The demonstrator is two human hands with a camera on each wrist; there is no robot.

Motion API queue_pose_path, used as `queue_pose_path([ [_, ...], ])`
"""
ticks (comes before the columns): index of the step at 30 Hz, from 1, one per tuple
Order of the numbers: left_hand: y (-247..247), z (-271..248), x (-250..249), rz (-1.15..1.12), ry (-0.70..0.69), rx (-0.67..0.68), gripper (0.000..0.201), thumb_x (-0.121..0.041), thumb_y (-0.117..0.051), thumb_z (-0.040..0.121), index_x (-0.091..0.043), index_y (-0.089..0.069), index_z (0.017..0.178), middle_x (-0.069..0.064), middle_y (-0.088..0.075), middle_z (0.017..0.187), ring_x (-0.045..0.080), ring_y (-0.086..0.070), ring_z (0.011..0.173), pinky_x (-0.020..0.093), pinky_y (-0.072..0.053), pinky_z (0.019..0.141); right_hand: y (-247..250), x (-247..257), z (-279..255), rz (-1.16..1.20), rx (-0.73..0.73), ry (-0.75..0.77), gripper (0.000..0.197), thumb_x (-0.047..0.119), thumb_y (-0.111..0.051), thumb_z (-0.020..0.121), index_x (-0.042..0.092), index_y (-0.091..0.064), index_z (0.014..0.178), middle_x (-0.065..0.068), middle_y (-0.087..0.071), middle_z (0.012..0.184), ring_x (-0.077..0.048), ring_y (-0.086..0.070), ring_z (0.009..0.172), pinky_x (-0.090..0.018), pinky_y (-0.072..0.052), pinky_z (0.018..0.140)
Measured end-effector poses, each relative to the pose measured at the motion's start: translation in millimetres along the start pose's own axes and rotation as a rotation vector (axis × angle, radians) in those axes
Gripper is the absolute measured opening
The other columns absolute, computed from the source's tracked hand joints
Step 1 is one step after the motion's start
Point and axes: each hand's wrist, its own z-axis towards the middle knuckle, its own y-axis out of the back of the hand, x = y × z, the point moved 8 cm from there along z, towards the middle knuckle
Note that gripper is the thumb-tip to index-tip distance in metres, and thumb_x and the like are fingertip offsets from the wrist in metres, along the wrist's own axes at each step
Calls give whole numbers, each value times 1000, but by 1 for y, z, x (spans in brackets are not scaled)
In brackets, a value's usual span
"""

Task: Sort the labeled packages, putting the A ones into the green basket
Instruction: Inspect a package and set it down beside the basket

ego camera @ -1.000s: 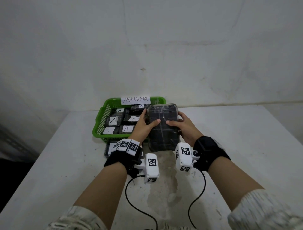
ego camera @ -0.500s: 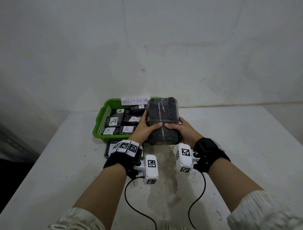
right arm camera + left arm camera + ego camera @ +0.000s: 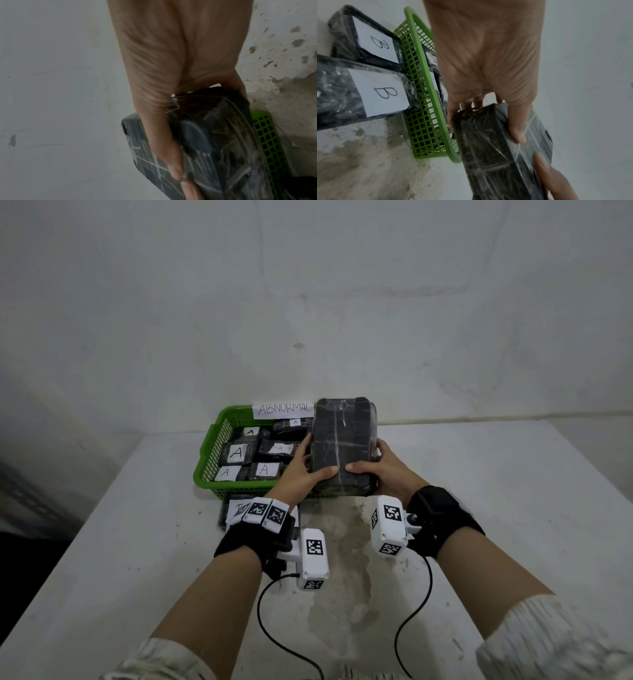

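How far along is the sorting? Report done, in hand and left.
Done: several black wrapped packages labeled A lie in the green plastic basket. In hand: left hand and right hand hold a black wrapped package, label unseen. Left: placing it; two B-labeled packages stay outside.

A bare, makeshift sorting station, more like a storeroom or plain workroom than a home or shop. A blank whitish plaster wall (image 3: 308, 302), scuffed and stained, fills the view from 10 to 2 o'clock with nothing hung on it. Below it stands a white surface (image 3: 496, 508) whose coating is chipped and worn through at 6 o'clock. At 11 o'clock on it sits a green basket (image 3: 209, 453) carrying a handwritten paper sign (image 3: 283, 409) reading "ABNORMAL", filled with dark wrapped packages marked A (image 3: 236, 454); just in front of the basket lie more, marked B (image 3: 383, 92). Hand-lettered labels and plain finishes suggest a sorting or quality-check setup.
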Motion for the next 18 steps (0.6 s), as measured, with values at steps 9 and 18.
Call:
queue_pose_path([
  [9, 1, 4, -14, -49, -5, -26, 76, 4, -54, 88, -21, -16, 149, 10, -40, 144, 25, -44, 128, 46, -41, 105, -15, 8, -2, -66, 117, 108, 79, 13, -73, 80, 35, -29, 141, -2, -57, 131, -24, -60, 116, -47, -54, 89],
  [18, -13, -2, -14, -225, 98, 124, 59, -49, -54, 83, -28, -42, 137, 1, -53, 133, 20, -49, 122, 54, -46, 95, -25, 7, -6, -120, 261, 27, 77, 8, -57, 91, 54, -22, 142, 7, -56, 128, -32, -62, 110, -59, -54, 80],
])
